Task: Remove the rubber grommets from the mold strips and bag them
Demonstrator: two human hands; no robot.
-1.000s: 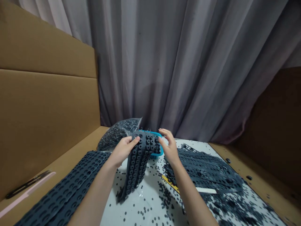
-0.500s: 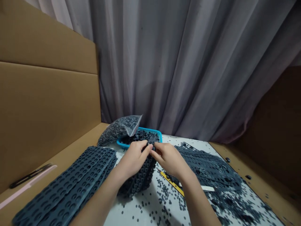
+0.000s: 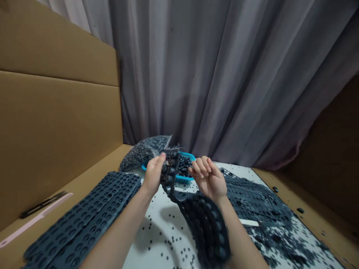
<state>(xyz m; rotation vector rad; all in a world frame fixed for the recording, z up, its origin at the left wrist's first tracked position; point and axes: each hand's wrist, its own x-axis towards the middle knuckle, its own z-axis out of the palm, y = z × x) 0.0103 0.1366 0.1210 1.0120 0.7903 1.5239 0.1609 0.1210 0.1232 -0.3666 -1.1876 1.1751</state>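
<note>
Holds a dark perforated strip over the white tabletop, bent, with the lower part drooping near the right forearm. Clamps its upper end between thumb and fingers of the left hand. Poses the right hand apart from it, fingers half curled; cannot tell whether around anything. Faces a blue basket of small dark pieces just beyond, beside a filled clear bag.
</note>
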